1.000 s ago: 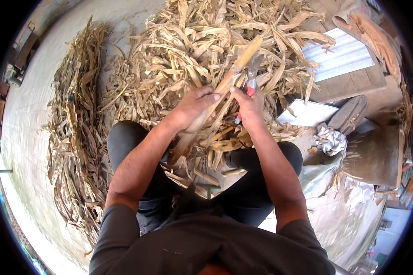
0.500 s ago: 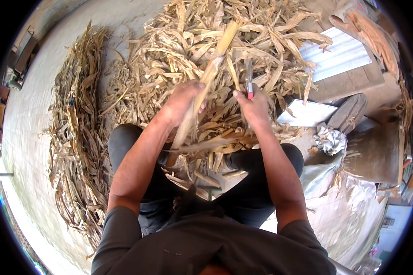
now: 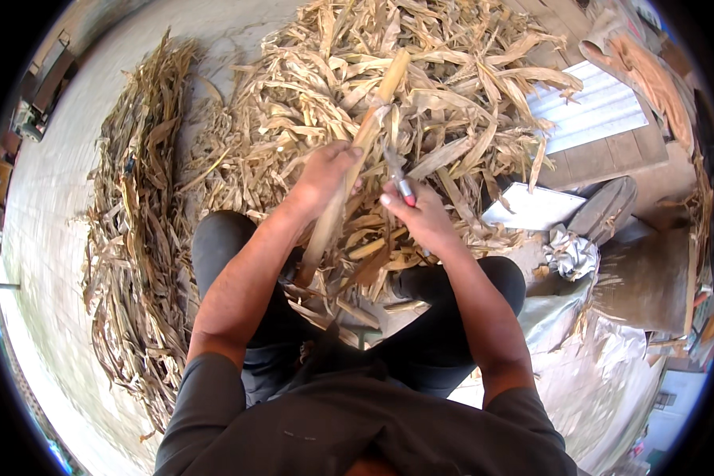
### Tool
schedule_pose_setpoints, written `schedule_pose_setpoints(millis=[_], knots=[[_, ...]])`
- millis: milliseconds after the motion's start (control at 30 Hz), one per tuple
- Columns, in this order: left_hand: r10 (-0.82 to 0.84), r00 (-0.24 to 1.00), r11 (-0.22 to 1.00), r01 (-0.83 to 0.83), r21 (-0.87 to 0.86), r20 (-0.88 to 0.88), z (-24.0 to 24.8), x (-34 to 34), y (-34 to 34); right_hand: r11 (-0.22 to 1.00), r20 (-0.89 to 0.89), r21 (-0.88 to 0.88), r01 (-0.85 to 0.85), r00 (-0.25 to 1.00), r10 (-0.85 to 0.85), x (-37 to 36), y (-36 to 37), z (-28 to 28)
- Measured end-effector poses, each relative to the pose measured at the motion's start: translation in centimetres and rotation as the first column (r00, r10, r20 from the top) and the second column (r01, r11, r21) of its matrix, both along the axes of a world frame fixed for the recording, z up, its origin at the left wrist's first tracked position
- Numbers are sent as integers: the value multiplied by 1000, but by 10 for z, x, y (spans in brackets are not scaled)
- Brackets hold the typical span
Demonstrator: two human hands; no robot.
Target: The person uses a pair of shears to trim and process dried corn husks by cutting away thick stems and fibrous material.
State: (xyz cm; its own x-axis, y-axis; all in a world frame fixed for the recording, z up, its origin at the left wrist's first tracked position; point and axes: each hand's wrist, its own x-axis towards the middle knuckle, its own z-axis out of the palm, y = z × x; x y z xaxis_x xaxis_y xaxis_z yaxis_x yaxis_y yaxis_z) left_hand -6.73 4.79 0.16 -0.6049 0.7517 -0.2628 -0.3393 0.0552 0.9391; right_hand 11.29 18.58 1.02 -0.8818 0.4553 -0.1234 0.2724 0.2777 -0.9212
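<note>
My left hand (image 3: pixel 328 178) is closed round a dry corn stalk (image 3: pixel 389 79), which slants from the far pile down toward my knees. A papery leaf sheath still wraps part of the stalk. My right hand (image 3: pixel 427 216) grips a cutting tool (image 3: pixel 405 190) with a metal blade and a silver and red handle; its exact kind is unclear. The blade points away from me, close to the right side of the stalk. Whether it touches the stalk I cannot tell. Beneath both hands lie loose dry corn husks and leaves (image 3: pixel 452 119).
A long heap of dry stalks and leaves (image 3: pixel 139 214) lies on the left of the paved floor (image 3: pixel 63 198). To the right are a corrugated white sheet (image 3: pixel 591 107), a white panel (image 3: pixel 534 208), crumpled silvery wrapping (image 3: pixel 571 252) and a brown board (image 3: pixel 642 282).
The tool in my right hand has swung left and come nearer the stalk. My right hand has moved left and slightly toward me. The stalk stays in my left hand.
</note>
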Motion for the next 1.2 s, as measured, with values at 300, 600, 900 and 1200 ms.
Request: schedule_pose_setpoints(millis=[300,600,900,1200], knots=[[-88,995,996,89,-23,37,5,6,2,979,124,165,-122,987,102,-1,3,-10],[-212,976,972,216,-92,53,-12,-1,2,984,173,50,-169,972,159,0,6,-18],[-256,966,953,258,-158,31,-8,0,2,978,183,117,-170,972,147,2,7,-15],[-236,971,950,226,-214,-21,-1,2,-3,971,149,164,-175,977,151,3,4,-6]])
